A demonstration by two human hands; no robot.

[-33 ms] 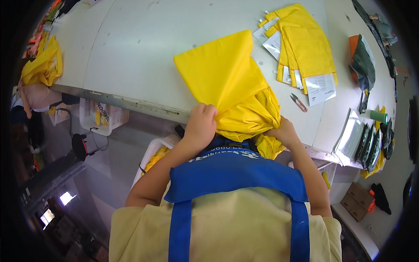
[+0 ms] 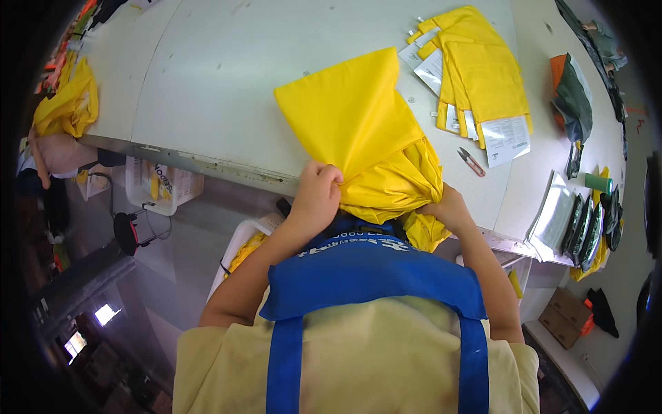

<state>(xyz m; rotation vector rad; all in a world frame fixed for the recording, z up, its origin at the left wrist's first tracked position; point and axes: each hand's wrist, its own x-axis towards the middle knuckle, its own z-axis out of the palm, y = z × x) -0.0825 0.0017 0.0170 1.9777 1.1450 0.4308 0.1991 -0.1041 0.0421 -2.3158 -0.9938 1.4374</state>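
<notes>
Where its flat panel [image 2: 348, 103] meets its bunched folds [image 2: 396, 183], the yellow fabric piece [image 2: 372, 134] is pinched at the left edge by the left hand [image 2: 318, 195]. It lies on the near part of the worktable [image 2: 221, 96], its long axis slanting from far left to near right; the panel stretches ahead of both hands, nearer the left. The right hand [image 2: 448, 209] meets the gathered lower right side, but its fingertips vanish among the folds, so whether they grip cannot be told. The underside is hidden too, and the near end hangs past the table edge before the blue apron [image 2: 372, 276]. Farther right, thread snips [image 2: 472, 163] lie near overlapping yellow pouches [image 2: 486, 83] with white sheets [image 2: 507, 140].
</notes>
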